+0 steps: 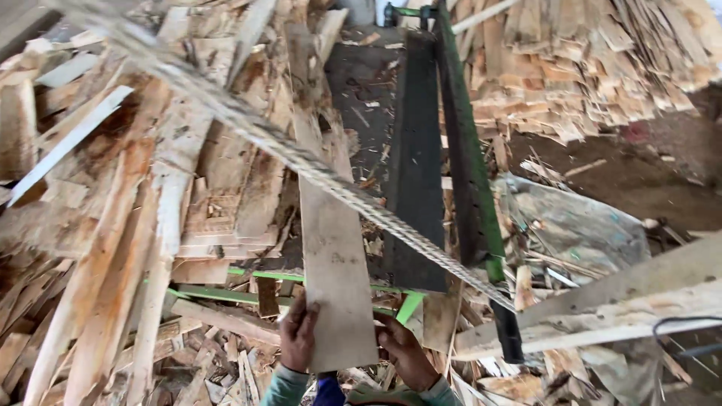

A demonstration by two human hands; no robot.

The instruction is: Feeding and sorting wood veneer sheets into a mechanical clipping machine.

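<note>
Fingers (307, 314) gripping flat rough plank (331, 248), splintery offcuts (113, 248)

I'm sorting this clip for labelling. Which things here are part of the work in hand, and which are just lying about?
In hand:
- flat wooden board, gripped at its near end
- left hand on its left edge
- right hand on its right edge

Lying about:
- twisted rope stretched across the board
- dark green-edged metal frame
- heaps of wood offcuts
- stacked veneer sheets
- crumpled sheeting
</note>
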